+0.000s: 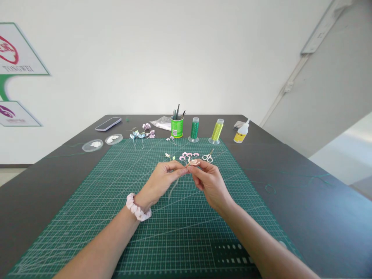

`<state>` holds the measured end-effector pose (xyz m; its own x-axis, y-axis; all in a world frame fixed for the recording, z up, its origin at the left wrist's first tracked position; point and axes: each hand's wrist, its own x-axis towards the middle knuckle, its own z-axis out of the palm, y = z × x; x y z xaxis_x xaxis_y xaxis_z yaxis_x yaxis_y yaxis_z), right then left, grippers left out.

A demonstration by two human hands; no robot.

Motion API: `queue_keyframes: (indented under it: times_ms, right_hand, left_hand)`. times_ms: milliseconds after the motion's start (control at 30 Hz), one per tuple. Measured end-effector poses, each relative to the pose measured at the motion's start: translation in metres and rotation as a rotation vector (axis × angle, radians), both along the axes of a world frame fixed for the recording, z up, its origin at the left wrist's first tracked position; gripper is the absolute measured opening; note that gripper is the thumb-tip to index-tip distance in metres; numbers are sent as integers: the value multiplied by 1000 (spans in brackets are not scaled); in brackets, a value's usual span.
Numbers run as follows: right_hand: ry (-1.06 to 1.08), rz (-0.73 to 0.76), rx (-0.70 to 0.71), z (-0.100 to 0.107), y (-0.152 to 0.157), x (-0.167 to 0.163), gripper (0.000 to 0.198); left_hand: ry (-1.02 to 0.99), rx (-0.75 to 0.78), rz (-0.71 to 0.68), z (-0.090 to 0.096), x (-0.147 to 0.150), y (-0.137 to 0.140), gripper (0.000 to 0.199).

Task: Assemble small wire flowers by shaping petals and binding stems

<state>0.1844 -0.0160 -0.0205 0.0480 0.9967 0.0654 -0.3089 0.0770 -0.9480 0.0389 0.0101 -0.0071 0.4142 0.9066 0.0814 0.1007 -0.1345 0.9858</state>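
Observation:
Over the middle of the green cutting mat, my two hands meet at a small pale pink craft flower. My left hand pinches the flower's stem between thumb and forefinger, and a thin tail hangs down below it. At the base of the petals, my right hand is closed on the flower. Just beyond the fingers lie several pink petal pieces on thin stems. White-handled scissors rest to their right. A little white flower with a green leaf lies to the left.
Along the back stand a green can of tools, a dark green thread spool, a yellow-green spool and a glue bottle. Blue flowers, shallow dishes and a phone lie at the left. Loose thread trails right.

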Motion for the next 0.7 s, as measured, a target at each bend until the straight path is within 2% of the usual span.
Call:
queue_keyframes:
  times_ms: [133,200,267,367,433,567,700]
  right_hand:
    - [26,55,-50,-2,-2,0,11]
    - [16,121,-80,-2,-3,-1,17]
    - [-29,201,-92,-3,-4,-3,19]
    - [-110,266,-71,-5,-4,-5,9]
    - [-139,232,-65,-6,-3,-4,14]
    - [-139,116,-83,-8,0,1,22]
    - [-121,79,-72,-9,1,3,23]
  left_hand:
    - [-141,-64,45,1,2,-1,15]
    - [-207,-77,61,2,3,-2,14]
    - [-253,-102,54,3,3,-3,18]
    - [-293,-171,13,2,3,-3,25]
    - [-318,-204,16,1,3,-2,23]
    - [-348,-236,116,-3,1,2,14]
    - [-386,-245,162,-3,1,4,13]
